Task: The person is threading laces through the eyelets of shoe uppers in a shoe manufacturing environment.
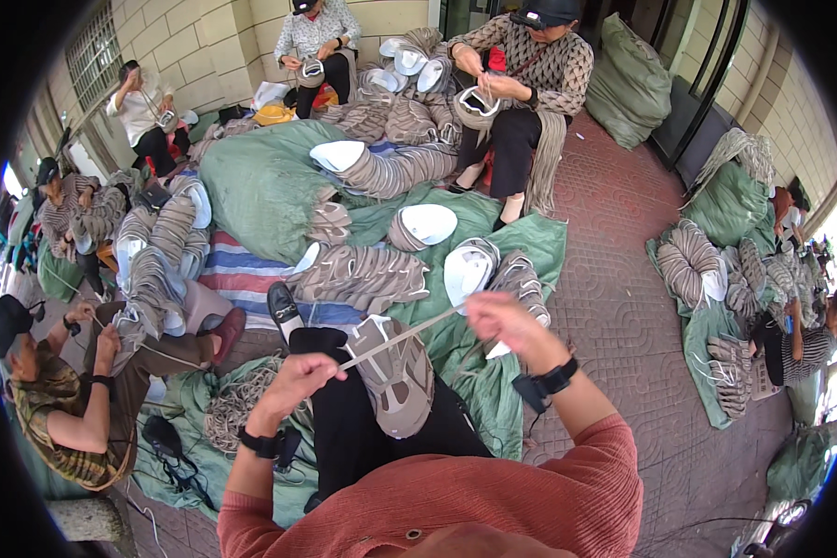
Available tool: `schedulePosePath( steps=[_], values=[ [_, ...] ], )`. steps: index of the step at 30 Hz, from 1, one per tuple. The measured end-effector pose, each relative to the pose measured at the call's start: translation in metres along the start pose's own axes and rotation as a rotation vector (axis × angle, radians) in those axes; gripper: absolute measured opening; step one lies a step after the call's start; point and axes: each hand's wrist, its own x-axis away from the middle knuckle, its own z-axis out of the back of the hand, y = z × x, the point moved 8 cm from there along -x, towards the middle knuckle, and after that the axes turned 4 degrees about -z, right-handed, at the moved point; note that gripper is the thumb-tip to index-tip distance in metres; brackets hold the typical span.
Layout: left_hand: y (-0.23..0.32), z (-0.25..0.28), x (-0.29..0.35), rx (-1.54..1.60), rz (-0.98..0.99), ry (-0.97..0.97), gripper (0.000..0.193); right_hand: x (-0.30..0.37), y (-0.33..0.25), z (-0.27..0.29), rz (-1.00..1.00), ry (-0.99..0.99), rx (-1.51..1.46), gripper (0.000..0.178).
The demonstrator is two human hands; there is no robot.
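Red patterned paving [614,205] spreads right of centre, the frame's corners lost in black. At lower centre a beige shoe upper [392,381] lies on the lap, its far end hard to make out behind a pale lace [405,337]. Left hand [298,381] and right hand [507,325], well apart, each pinch the lace; any lettering is too small to read.

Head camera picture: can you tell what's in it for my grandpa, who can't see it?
A left hand and a right hand hold a flat beige lace taut above a grey-brown shoe upper resting on black-trousered legs. Nearby, other people sit among long rows of grey-brown shoe uppers and green sheeting.
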Motion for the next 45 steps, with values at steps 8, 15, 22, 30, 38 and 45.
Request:
schedulePosePath(
  steps=[8,15,22,30,38,45],
  values=[
    [-0.043,0.075,0.047,-0.083,0.007,0.199,0.017,0.045,-0.054,0.172,0.117,0.840,0.586,0.015],
    [-0.030,0.070,0.031,-0.332,-0.117,0.229,0.014,-0.028,-0.039,0.103,0.398,0.663,1.879,0.027],
    [0.017,-0.027,-0.037,-0.284,-0.264,0.093,0.018,-0.062,0.061,-0.117,-0.035,-0.242,0.489,0.028],
    [-0.057,-0.011,-0.034,-0.403,-0.054,0.387,0.024,-0.093,0.020,-0.008,0.053,0.075,0.719,0.013],
    [-0.041,-0.035,-0.075,-0.811,-0.248,0.597,0.048,-0.141,0.057,-0.034,0.478,-0.084,1.069,0.020],
    [-0.020,-0.061,-0.093,-0.924,-0.340,0.460,0.051,-0.114,0.095,0.004,0.035,0.036,0.100,0.018]
  ],
)
